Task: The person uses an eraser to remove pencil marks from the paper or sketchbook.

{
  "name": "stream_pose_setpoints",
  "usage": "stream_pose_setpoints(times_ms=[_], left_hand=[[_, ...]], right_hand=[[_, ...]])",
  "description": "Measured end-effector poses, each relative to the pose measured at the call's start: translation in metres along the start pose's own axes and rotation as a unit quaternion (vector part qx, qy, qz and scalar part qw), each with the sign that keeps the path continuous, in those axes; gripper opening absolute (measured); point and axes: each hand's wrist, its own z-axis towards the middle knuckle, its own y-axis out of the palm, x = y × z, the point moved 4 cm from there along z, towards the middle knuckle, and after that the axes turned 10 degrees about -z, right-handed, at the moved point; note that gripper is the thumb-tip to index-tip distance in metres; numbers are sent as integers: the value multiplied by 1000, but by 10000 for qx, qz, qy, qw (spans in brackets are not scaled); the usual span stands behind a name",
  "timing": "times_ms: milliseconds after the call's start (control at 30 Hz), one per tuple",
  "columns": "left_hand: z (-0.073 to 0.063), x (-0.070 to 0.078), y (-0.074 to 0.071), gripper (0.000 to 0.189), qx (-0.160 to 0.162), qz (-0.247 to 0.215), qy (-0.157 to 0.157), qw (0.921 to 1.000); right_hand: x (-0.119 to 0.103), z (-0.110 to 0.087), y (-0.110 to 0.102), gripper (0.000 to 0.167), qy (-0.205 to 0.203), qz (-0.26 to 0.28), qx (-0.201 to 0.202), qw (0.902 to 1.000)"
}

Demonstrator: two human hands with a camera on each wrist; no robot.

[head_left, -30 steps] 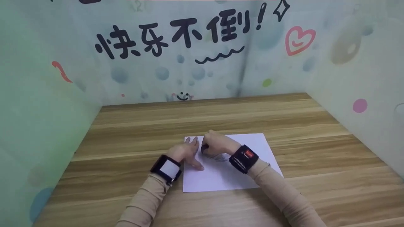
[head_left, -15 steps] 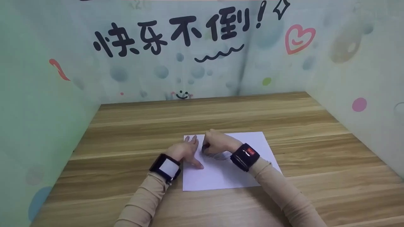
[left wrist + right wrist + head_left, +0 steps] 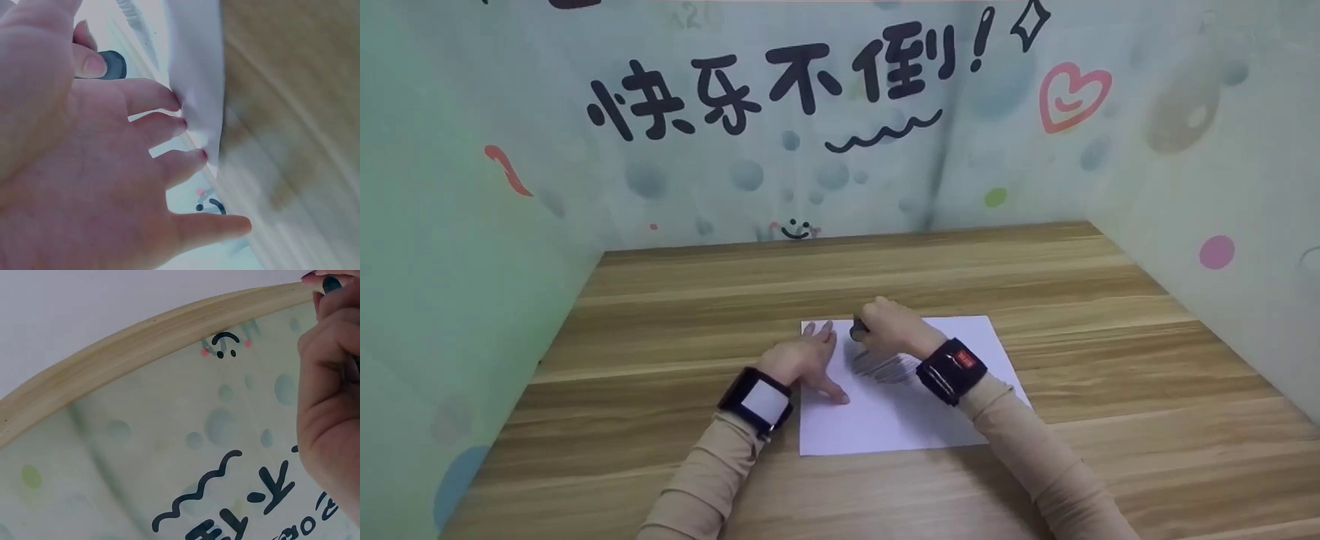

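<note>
A pale printed backdrop (image 3: 870,202) with bold black characters stands behind a wood-grain tabletop (image 3: 697,300), on which a rectangular sheet of white paper (image 3: 877,427) lies flat. The left hand (image 3: 802,360) rests over the sheet's left edge, its fingers spread and the thumb set apart on the paper. The right hand (image 3: 894,328) curls over the sheet's far part, thumb and fingers pinching a small dark object with a rounded end (image 3: 859,328); I cannot tell whether that end touches the paper. A patch of slanted grey strokes (image 3: 885,370) shows just nearer than the right hand. The step in hand appears to be working the dark object across this patch, though marking or rubbing out is hard to tell. Carrying on would call for light contact from the right while the left braces the sheet. Compared with half a second ago, the right hand has moved away from the person and slightly rightward, uncovering more strokes; the left hand's spread is unchanged.
</note>
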Motion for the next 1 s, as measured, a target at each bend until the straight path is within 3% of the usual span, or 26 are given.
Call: stream_pose_setpoints(times_ms=[200,300,400,500,600,667,867,1000], left_hand=[[-3,4,-4,104,-17,-92,-75,9999],[-2,9,-3,93,164,-89,53,9998],[0,16,-2,66,635,-40,416,9971],[2,20,-3,34,1369,15,820,9872],[2,21,-4,26,1857,-32,1082,9766],[2,20,-3,28,1847,-153,1175,9756],[1,18,3,43,1243,-138,988,9872],[1,18,3,46,1168,-93,939,9887]], right_hand=[[-2,-1,9,13,152,-394,-397,9983],[-2,-1,12,14,287,-629,-397,9968],[-1,-2,13,11,394,-599,-404,9966],[1,-2,14,11,405,-568,-414,9967],[3,-2,14,16,424,-604,-422,9964],[5,-2,14,19,493,-601,-468,9959],[7,-2,14,22,707,-706,-519,9936],[5,0,14,17,408,-612,-479,9961]])
